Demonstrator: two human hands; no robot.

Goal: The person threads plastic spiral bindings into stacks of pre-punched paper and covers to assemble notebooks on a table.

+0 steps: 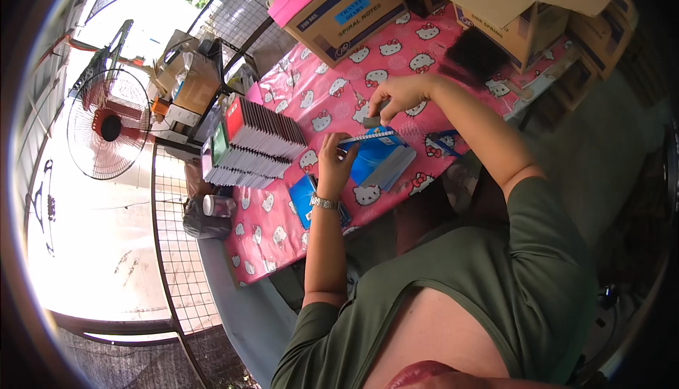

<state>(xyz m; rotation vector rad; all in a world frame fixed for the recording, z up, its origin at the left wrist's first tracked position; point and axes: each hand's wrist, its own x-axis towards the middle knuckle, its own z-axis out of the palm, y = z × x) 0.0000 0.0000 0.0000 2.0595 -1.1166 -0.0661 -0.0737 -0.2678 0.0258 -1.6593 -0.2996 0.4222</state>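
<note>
A blue-covered notebook (pixel 375 154) lies in front of me on the table, atop a stack of white pages. Along its far edge runs a wire spiral (pixel 378 134), whose loose coil sticks out past the right end. My left hand (pixel 336 163), with a watch on the wrist, grips the notebook's left edge between thumb and fingers. Just beyond the spiral, my right hand (pixel 402 97) pinches a small dark grey block (pixel 371 122); the fingers partly cover it. Another blue notebook (pixel 303 198) lies flat beside my left wrist, partly hidden by the arm.
Tall stacks of spiral notebooks (pixel 258 138) with red and green covers stand on the left. At the back are a cardboard box (pixel 346 18) and an opened box (pixel 502 25), with a black bristly bundle (pixel 475 56) before it. A fan (pixel 107 126) stands beyond the pink patterned tablecloth (pixel 258 237).
</note>
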